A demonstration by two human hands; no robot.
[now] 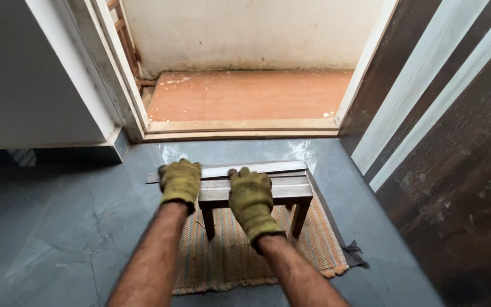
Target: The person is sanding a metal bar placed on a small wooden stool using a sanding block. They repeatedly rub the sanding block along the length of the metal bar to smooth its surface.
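The gloved left hand [180,181] and right hand [250,196] cover part of a grey metal bar [279,169], hiding how their fingers curl, so I cannot tell whether they grip it. The bar lies left-to-right across a small wooden stool [291,193] on a woven mat [313,250], parallel to the door sill [240,129].

Open floor [58,239] left of stool [257,190]; dark door [456,170] crowds right; threshold [240,129] blocks ahead.

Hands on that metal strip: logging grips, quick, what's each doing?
Left hand: gloved, fingers curled over the metal strip on the small stool.
Right hand: gloved, pressing on the same strip.
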